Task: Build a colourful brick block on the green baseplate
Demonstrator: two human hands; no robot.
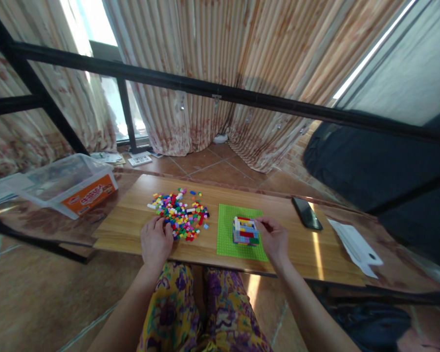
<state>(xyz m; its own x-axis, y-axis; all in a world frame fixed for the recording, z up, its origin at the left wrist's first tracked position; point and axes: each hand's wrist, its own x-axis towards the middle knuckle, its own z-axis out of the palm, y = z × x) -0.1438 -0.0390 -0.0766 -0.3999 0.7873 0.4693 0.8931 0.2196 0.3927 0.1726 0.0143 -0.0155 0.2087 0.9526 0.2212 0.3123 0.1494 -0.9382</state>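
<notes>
A small block structure (246,234) of stacked toy bricks in red, white, blue, yellow and green stands on a green baseplate (225,244). At its upper right corner, my right hand (276,239) has thumb and forefinger pinched together; whatever lies between them is too small to make out. A loose pile of colourful bricks (185,215) is spread over the wooden board to the left of the baseplate. My left hand (156,242) rests palm down at the near left edge of this pile, its fingers bent loosely and touching the nearest bricks.
A black phone (307,213) lies right of the baseplate on the wooden board (128,215). Beyond it is a white card-like sheet (355,244). On the left stands a clear plastic bin (68,186) with an orange label. A dark metal bar (190,85) crosses in front of the curtains.
</notes>
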